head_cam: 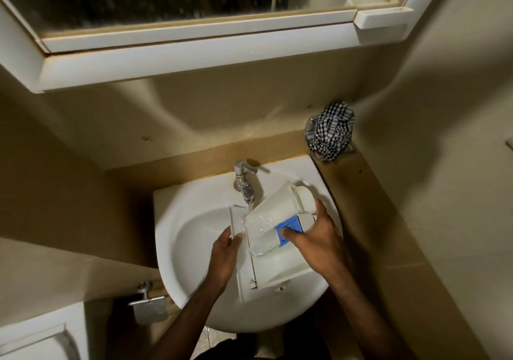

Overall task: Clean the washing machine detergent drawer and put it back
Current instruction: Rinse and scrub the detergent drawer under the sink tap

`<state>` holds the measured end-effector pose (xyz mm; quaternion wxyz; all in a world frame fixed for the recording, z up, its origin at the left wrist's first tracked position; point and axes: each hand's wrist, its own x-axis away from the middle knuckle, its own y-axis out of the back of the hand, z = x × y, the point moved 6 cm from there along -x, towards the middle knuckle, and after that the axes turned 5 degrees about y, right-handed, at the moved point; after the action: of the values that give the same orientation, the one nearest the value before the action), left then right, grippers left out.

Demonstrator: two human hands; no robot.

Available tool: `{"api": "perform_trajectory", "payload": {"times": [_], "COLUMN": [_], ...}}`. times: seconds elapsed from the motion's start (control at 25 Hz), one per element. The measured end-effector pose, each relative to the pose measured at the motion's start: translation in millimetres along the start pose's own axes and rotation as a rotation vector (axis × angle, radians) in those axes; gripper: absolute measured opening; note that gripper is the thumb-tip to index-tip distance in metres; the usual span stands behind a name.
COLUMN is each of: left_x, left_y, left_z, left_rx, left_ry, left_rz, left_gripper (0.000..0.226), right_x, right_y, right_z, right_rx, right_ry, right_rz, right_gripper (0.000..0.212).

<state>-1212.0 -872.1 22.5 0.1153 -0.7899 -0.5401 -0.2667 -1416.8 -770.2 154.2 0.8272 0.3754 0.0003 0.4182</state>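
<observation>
The white detergent drawer lies tilted over the white sink, under the chrome tap, which runs water onto its far compartment. A blue insert sits in the drawer's middle. My left hand grips the drawer's front panel at its left edge. My right hand holds the drawer's right side, thumb pressed on the blue insert. A white rounded part of the drawer sticks up toward the tap's right.
A black-and-white checked cloth lies bunched on a metal holder at the back right of the tan ledge. A mirror cabinet hangs above. A toilet paper holder is mounted at lower left.
</observation>
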Motion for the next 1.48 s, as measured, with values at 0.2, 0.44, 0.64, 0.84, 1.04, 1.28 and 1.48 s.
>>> {"api": "perform_trajectory", "payload": {"times": [0.2, 0.44, 0.64, 0.84, 1.04, 1.28, 1.48], "left_x": [-19.4, -48.5, -73.7, -71.0, -69.6, -84.0, -67.8], "left_y": [-18.8, -17.4, -13.4, -22.0, -18.7, -25.3, -25.4], "left_z": [-4.8, -16.5, -59.5, -53.1, -51.5, -52.5, -35.5], "left_rx": [0.009, -0.199, -0.522, -0.576, -0.546, -0.591, -0.479], "left_ry": [0.038, -0.002, -0.203, -0.194, -0.203, -0.161, -0.157], "left_rz": [0.103, 0.024, -0.164, -0.16, -0.094, -0.098, 0.02], "left_gripper": [0.025, 0.029, 0.032, 0.028, 0.032, 0.029, 0.031], "right_x": [17.6, 24.6, 21.4, 22.5, 22.7, 24.3, 23.1], "right_y": [4.0, 1.5, 1.7, -2.2, -3.3, -4.9, -5.9], "right_z": [8.8, 3.2, 2.5, 1.0, 0.4, -0.1, -2.3], "right_rx": [-0.018, 0.0, 0.06, 0.054, 0.043, 0.044, 0.046], "right_ry": [0.067, 0.096, 0.088, 0.082, 0.086, 0.07, 0.078], "right_rz": [-0.159, -0.182, -0.13, -0.158, -0.147, -0.197, -0.197], "right_gripper": [0.107, 0.102, 0.102, 0.106, 0.105, 0.106, 0.106]}}
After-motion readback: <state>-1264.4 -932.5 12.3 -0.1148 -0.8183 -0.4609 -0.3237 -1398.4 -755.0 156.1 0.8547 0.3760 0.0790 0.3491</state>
